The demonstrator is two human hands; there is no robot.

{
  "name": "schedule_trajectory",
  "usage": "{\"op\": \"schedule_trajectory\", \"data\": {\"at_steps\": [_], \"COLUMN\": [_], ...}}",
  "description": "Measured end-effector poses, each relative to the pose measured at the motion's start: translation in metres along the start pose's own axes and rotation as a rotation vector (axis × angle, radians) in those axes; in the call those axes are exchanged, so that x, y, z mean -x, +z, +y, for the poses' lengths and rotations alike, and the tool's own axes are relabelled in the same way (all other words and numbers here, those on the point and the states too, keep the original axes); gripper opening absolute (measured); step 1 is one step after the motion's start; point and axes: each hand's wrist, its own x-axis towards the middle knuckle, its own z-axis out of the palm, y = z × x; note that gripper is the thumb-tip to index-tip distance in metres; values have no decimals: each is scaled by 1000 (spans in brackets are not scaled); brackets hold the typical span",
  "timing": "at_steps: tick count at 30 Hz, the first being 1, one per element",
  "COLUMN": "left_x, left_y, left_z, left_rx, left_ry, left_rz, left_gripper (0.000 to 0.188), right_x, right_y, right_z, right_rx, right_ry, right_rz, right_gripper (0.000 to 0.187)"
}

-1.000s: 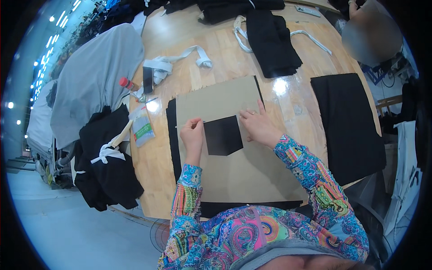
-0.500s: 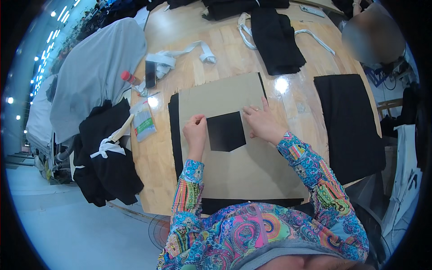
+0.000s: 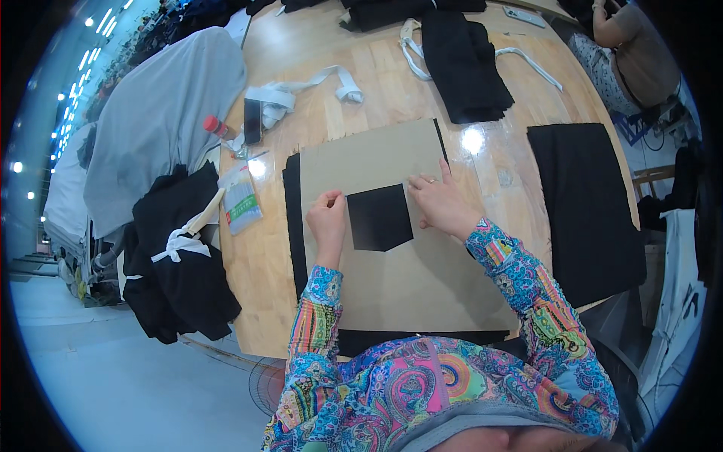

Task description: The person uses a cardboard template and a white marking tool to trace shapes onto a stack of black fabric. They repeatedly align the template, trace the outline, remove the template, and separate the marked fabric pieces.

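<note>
Black pocket-shaped fabric piece [image 3: 379,218] lay on brown cardboard template [image 3: 392,248], mid-table. Left hand [image 3: 326,220] curled, pinching its left edge; right hand [image 3: 440,205] flat, fingers spread at right edge. Step looked like aligning; next prob. needs steady pressure.

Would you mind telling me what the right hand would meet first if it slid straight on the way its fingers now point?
The right hand points up and left across the cardboard template. It would probably cross bare cardboard, then reach its far edge and the wooden table; the white straps lie beyond.
</note>
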Motion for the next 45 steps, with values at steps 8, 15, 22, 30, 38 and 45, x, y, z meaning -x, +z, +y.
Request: {"op": "schedule_trajectory", "data": {"at_steps": [8,15,22,30,38,45], "left_x": [2,15,30,30,25,3], "left_y": [-1,17,61,67,51,-8], "left_z": [9,21,49,55,35,1], "left_rx": [-51,214,187,87,152,108], "left_ry": [20,10,104,140,111,15], "left_rz": [28,-67,-218,-195,-77,15], "left_gripper": [19,16,17,20,17,14], "right_x": [0,-2,-2,-5,-2,-2], "right_y": [0,-2,0,-2,6,2], "right_z": [0,-1,-1,-2,0,-1], "right_rx": [3,28,36,24,29,9], "right_ry": [6,15,23,48,13,14], "right_rz": [-5,-33,-17,-101,29,0], "right_gripper": [62,61,58,64,58,57]}}
